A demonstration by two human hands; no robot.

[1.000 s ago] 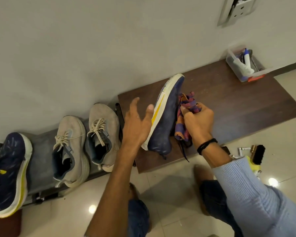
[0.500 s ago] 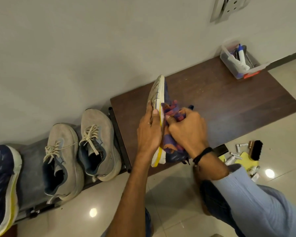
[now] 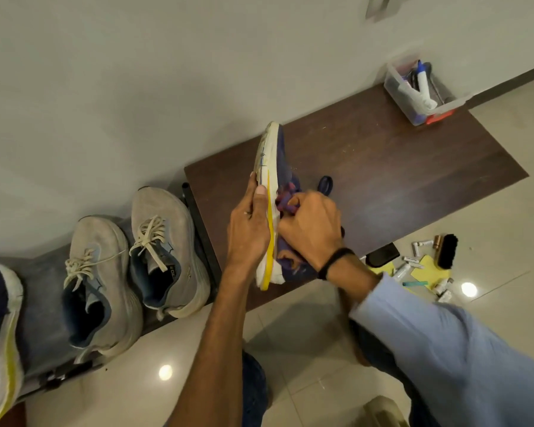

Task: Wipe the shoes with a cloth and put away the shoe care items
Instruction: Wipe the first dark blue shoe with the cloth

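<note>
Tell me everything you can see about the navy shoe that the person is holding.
The navy running shoe has a dark blue upper, a thick white midsole with a yellow stripe, and scuffed, greyish marks near the toe. It is held on edge above the dark wooden board, toe toward the wall, sole facing left. The left hand grips the sole side. The right hand presses a purple patterned cloth against the upper. The laces and opening are hidden.
</note>
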